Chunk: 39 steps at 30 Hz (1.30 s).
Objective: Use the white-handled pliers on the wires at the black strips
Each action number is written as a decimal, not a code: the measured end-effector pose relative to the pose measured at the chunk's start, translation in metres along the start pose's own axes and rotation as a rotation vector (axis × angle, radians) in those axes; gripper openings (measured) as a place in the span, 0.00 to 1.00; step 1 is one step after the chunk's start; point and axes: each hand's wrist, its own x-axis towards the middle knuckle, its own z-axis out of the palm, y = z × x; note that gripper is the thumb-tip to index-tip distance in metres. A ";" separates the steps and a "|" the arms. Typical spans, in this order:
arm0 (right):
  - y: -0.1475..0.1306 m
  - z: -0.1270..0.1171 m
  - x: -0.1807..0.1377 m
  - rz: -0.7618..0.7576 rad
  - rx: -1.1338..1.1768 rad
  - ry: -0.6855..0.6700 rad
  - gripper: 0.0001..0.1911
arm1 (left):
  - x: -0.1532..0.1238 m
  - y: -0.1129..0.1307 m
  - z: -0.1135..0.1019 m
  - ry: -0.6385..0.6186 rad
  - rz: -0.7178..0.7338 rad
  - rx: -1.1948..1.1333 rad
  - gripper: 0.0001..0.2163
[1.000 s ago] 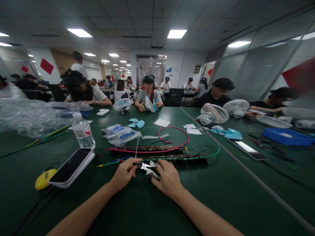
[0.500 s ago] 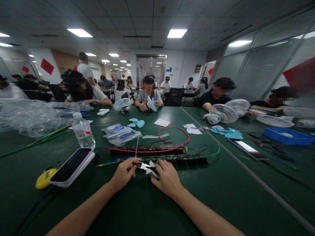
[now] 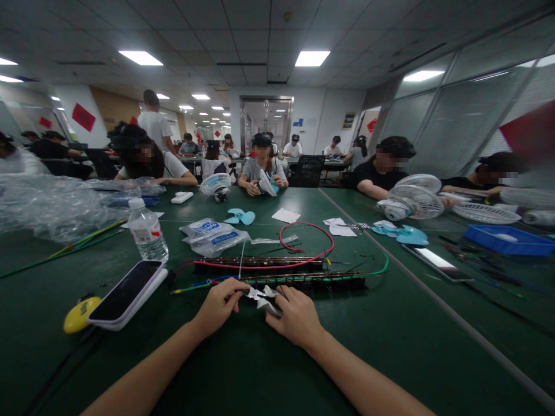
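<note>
My right hand is closed on the grey-handled pliers, whose metal jaws point left and stand apart. Just left of the jaws, my left hand is closed in a pinch, its fingertips right by them. What the left fingers hold is hidden. A thin white cable tie sticks up behind the left hand. Beyond both hands lie two long dark strips with metal bars, the nearer strip and the farther strip. A green wire runs along the near one, and a red wire loops over the far one.
To the left are a water bottle, a phone and a yellow tape measure-like object. Plastic bags lie behind the strips. Another phone and a blue tray are at right. Co-workers handle fans across the table.
My hands and the pliers have barely shifted. Across the table at right, a co-worker's fan has moved to the right. A standing person in the background has moved slightly right.
</note>
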 end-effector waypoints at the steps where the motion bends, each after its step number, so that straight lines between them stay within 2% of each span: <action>1: 0.000 0.000 0.000 0.004 -0.002 -0.003 0.10 | 0.000 0.000 0.000 -0.007 0.009 0.005 0.11; 9: -0.001 -0.001 0.000 0.019 -0.005 -0.006 0.10 | 0.000 0.001 -0.002 -0.037 0.053 0.025 0.12; 39: -0.006 -0.006 0.000 0.108 -0.011 -0.122 0.13 | 0.001 0.000 -0.001 -0.058 0.027 0.045 0.12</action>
